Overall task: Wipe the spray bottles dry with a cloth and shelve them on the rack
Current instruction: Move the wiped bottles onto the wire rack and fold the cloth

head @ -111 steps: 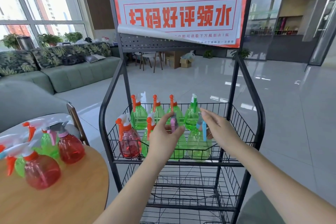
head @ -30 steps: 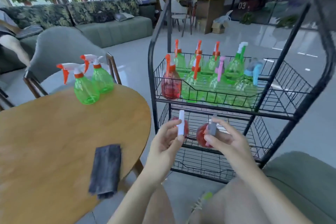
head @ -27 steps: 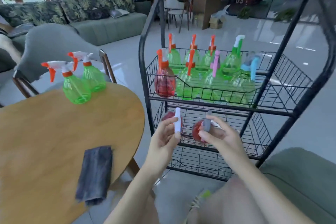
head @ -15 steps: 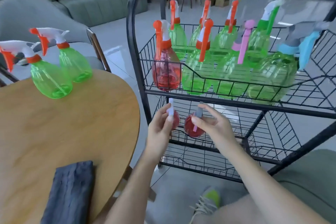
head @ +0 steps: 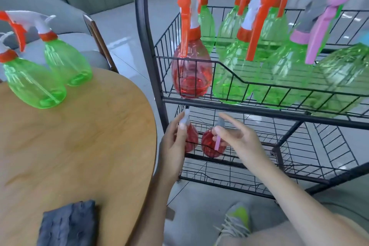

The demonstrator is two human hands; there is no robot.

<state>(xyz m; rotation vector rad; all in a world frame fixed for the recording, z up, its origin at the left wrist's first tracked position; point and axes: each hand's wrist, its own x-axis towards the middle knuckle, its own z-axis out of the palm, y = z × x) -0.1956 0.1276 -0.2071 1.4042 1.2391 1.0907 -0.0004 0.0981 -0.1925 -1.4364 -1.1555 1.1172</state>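
fingers [head: 182,126] of the left hand [head: 175,142] and right hand [head: 237,138] each pinch a red spray bottle's nozzle on the rack's lower shelf [head: 259,168]; shelving step, next release both upright.

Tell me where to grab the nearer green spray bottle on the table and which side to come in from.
Take the nearer green spray bottle by its slim neck, just under the orange collar, coming from the right. It stands upright, its round body looks too wide for a sure grip, and its nozzle points left. The second green bottle stands close behind it, so keep the fingers low and in front.
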